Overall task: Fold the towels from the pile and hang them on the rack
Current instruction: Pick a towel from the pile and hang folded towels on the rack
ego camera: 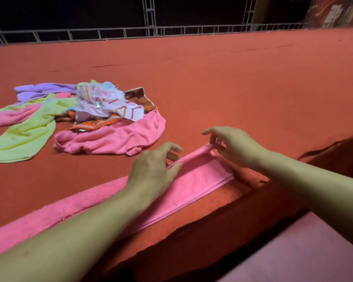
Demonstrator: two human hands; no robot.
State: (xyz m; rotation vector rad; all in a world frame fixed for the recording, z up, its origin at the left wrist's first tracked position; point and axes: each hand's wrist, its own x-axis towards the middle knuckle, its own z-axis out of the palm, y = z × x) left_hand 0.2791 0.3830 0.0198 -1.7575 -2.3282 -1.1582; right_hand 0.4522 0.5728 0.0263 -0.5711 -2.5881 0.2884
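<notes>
Soft, limp pink terry towel (194, 180) stretched along near edge of red felt tabletop (232, 78); left hand (153, 171) and right hand (232, 145) pinching its far folded edge. Best held at corners.

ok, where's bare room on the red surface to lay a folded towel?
Free: the wide stretch right of the towel pile, running back to the metal railing. Crowded: the left side under the pile, and the near edge, where both hands pinch the pink towel.
</notes>
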